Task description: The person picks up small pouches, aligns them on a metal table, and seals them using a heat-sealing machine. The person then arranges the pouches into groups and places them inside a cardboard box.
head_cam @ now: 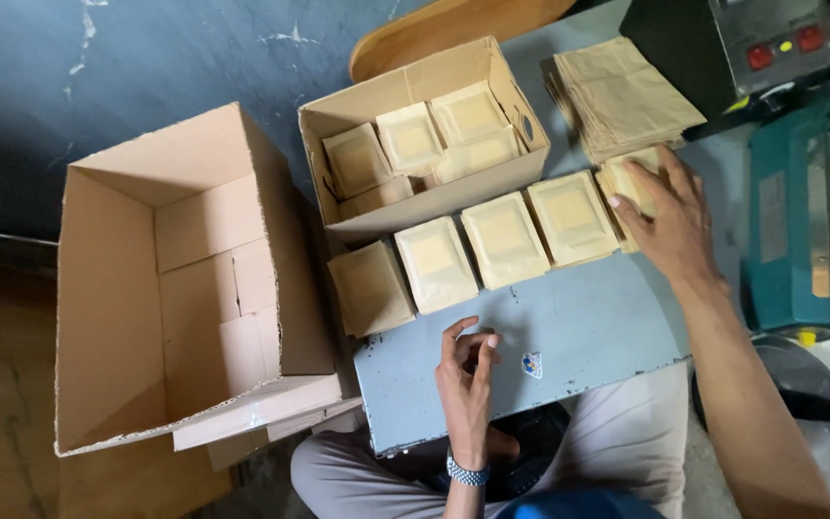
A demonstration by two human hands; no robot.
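A row of flat tan paper pouches with pale windows lies on a low blue-grey table (569, 336). My right hand (670, 216) rests palm down on the rightmost pouch (623, 183), fingers spread. My left hand (468, 370) hovers over the table's front part, fingers loosely curled, holding nothing; a beaded bracelet is on its wrist. The nearest pouch to it (434, 261) lies just beyond its fingertips. A small cardboard box (439, 197) behind the row holds several more pouches standing on edge.
A large cardboard box (108, 288) lies tipped on its side at the left, on the floor. A stack of plain brown paper bags (617, 96) sits at the table's back right. A teal sealing machine (804, 221) and a dark device with red buttons (770, 43) stand at the right.
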